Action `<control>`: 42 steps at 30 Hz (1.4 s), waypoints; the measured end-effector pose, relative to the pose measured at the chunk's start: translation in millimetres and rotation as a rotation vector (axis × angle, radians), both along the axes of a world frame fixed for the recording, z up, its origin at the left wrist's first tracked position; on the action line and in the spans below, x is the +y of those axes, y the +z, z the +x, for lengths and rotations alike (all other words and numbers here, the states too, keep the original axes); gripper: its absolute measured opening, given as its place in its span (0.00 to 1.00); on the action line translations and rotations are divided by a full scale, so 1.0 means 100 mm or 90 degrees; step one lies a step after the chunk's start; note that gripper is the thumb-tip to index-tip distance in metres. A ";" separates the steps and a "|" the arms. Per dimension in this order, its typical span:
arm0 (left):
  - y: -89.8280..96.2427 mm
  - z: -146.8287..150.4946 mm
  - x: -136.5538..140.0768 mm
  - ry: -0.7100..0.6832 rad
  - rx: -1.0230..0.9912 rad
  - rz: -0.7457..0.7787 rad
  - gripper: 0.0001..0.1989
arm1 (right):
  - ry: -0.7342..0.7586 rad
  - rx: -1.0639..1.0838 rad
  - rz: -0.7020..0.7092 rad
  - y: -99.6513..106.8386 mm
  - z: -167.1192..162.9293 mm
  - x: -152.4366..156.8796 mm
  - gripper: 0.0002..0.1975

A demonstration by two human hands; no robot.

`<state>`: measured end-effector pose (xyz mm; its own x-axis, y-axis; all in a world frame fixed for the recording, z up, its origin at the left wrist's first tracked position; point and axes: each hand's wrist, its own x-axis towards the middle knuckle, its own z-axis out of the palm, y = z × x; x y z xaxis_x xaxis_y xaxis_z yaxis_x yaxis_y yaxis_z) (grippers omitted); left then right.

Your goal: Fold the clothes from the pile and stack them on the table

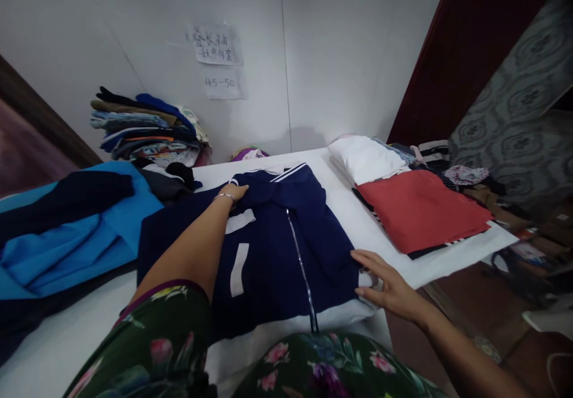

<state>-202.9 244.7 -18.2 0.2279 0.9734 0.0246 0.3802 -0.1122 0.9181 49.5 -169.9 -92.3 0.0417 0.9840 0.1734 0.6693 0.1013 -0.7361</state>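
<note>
A navy zip jacket (268, 255) with white trim lies spread on the white table, its front facing up. One sleeve is folded down along the right side, past the zip. Near the collar, on the left shoulder area, my left hand (234, 193) is closed on the fabric; its fingertips are partly hidden. At the jacket's lower right edge, my right hand (389, 287) has thumb and fingers apart around the white cuff (367, 278), fingertips touching the navy cloth.
Blue and black garments (89, 219) lie at the left, before a tall stack of folded clothes (150, 126). To the right are a folded red garment (425, 207) and white clothing (369, 156). Paper signs (218, 46) hang on the wall. The table's edge (465, 255) is at the right.
</note>
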 end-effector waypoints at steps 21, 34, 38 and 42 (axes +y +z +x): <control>-0.29 0.37 -2.59 -0.607 0.082 0.216 0.31 | -0.210 -0.046 0.212 0.09 -0.43 -0.16 0.11; -0.55 0.21 -2.28 -0.483 0.490 0.419 0.15 | 0.164 0.057 0.034 0.19 -0.53 -0.16 0.10; -0.52 0.16 -2.32 -0.411 0.463 0.397 0.15 | -0.042 0.079 0.086 0.01 -0.28 -0.26 0.10; -0.54 0.11 -2.39 -0.456 0.489 0.385 0.12 | 0.001 0.008 0.028 -0.23 -0.17 -0.39 0.19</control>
<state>-192.0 5.5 -72.3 0.8650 0.4989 0.0531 0.4793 -0.8529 0.2069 32.1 -208.5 -115.3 0.0429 0.9755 0.2159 0.6604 0.1345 -0.7387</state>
